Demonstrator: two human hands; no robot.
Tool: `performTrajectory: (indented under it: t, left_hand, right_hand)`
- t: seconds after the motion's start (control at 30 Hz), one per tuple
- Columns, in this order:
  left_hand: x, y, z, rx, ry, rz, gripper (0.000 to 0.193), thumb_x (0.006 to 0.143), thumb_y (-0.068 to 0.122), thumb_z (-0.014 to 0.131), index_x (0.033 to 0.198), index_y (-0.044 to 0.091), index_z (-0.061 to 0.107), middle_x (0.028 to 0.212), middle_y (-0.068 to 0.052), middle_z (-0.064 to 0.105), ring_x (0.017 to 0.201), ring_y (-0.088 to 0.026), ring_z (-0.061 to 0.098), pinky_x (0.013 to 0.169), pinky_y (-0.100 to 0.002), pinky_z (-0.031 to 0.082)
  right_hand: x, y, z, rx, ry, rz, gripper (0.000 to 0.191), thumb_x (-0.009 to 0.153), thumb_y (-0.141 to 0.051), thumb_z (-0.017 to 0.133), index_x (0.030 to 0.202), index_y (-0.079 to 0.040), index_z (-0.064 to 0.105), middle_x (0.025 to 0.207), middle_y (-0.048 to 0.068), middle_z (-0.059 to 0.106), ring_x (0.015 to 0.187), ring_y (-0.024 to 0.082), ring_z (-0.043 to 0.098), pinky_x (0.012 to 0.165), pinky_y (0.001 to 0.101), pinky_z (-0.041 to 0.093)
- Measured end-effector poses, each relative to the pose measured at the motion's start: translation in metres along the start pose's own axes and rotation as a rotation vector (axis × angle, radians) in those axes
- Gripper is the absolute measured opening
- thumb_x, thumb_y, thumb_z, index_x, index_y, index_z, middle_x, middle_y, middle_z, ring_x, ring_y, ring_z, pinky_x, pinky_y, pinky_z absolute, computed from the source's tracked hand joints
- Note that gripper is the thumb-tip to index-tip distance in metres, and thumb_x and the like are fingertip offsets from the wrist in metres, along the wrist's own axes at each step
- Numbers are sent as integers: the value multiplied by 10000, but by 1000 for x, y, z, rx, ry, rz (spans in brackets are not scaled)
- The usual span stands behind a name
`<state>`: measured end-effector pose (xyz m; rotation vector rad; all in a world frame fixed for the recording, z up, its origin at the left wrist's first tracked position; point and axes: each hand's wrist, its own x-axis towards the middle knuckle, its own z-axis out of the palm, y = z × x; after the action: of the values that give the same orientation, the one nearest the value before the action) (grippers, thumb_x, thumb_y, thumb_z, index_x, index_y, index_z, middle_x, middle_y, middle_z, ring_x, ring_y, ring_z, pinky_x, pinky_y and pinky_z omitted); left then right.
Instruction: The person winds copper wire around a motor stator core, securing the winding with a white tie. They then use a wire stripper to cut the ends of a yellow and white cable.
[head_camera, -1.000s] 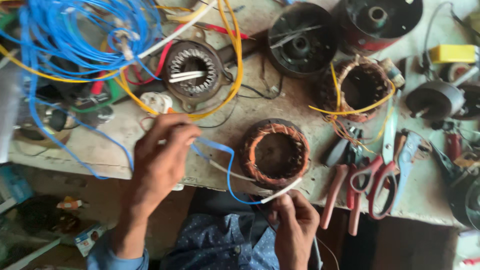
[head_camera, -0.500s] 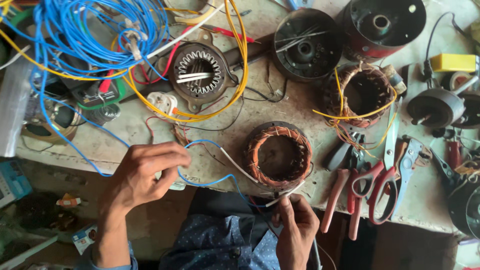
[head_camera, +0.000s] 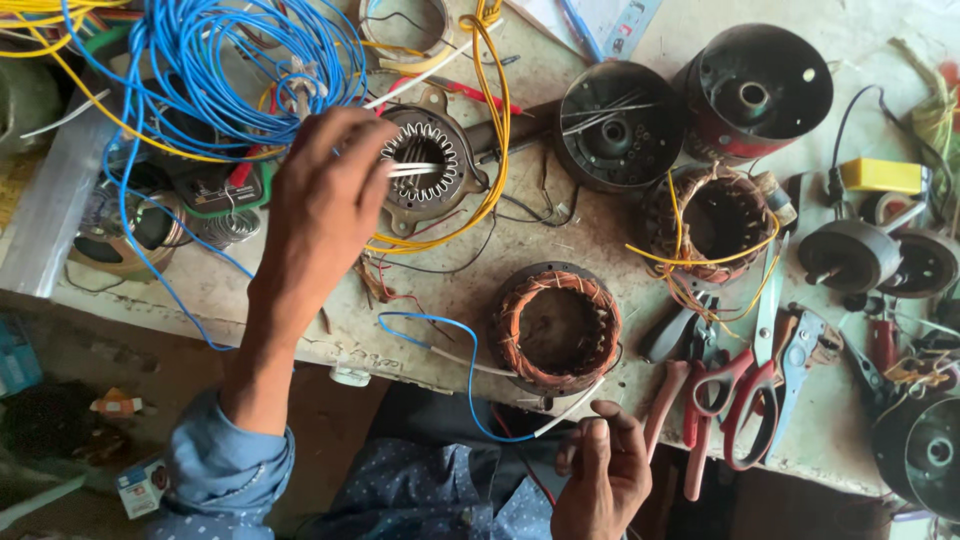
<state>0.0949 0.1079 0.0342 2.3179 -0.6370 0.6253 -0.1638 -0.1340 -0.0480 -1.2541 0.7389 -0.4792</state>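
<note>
My left hand (head_camera: 320, 205) reaches up over the bench, and its fingertips rest on the ends of two white sleeve strips (head_camera: 418, 169) lying across a bare metal stator (head_camera: 430, 165). Whether it pinches them is hidden. My right hand (head_camera: 600, 470), at the bench's front edge, pinches the white-sleeved end (head_camera: 570, 408) of a blue wire (head_camera: 465, 345) that loops over the bench. Just above that hand sits a copper-wound stator (head_camera: 557, 325).
A tangle of blue wire (head_camera: 220, 60) and yellow wire (head_camera: 497, 120) fills the top left. Black and red motor housings (head_camera: 620, 125), another wound stator (head_camera: 715, 220), pliers and red-handled scissors (head_camera: 740, 395) lie to the right. Small motors (head_camera: 850, 255) sit at far right.
My left hand let go of the blue wire near the front edge and moved up to the bare metal stator. My right hand stays at the wire's sleeved end.
</note>
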Motion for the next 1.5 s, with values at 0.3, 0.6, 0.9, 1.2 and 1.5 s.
performTrajectory:
  t: [0.3, 0.6, 0.9, 1.2, 1.5]
  left_hand:
    - [-5, -8, 18, 99, -163, 54, 251, 902, 16, 707, 1150, 18, 751, 1021, -129, 649, 1003, -327, 640, 839, -443, 509]
    - [-4, 12, 3, 93, 1, 7, 121, 1024, 35, 728, 1144, 23, 713, 978, -141, 628, 910, -346, 655, 776, -437, 509]
    - [-36, 66, 10, -1144, -225, -654, 224, 1028, 162, 589, 1125, 12, 724, 748, -9, 646, 618, -59, 556, 531, -240, 468]
    - [-49, 91, 31, -1781, -346, -827, 171, 994, 48, 637, 1093, -72, 707, 849, -75, 642, 752, -135, 582, 699, -287, 507]
    - [-38, 77, 47, -1837, -290, -814, 184, 952, 131, 721, 1044, -27, 699, 829, -41, 633, 731, -112, 553, 669, -279, 481]
  right_hand:
    - [3, 6, -5, -65, -22, -16, 210, 986, -133, 635, 1097, 45, 653, 730, 62, 608, 566, 107, 550, 500, 237, 426]
    - [0, -21, -26, -79, -161, -72, 147, 985, -70, 640, 1032, 60, 687, 716, 80, 636, 598, 117, 586, 523, 261, 469]
    - [67, -159, -52, -1013, -61, -332, 185, 954, 9, 648, 1112, 7, 745, 901, 106, 747, 838, 136, 690, 768, 292, 542]
    - [158, -157, 32, -1227, -479, -1040, 341, 876, -34, 759, 1205, -106, 707, 1110, 151, 663, 931, 284, 703, 738, 367, 575]
    - [181, -181, 29, -910, -292, -900, 150, 1001, 26, 615, 1084, -31, 727, 1100, 65, 719, 894, 174, 758, 712, 311, 631]
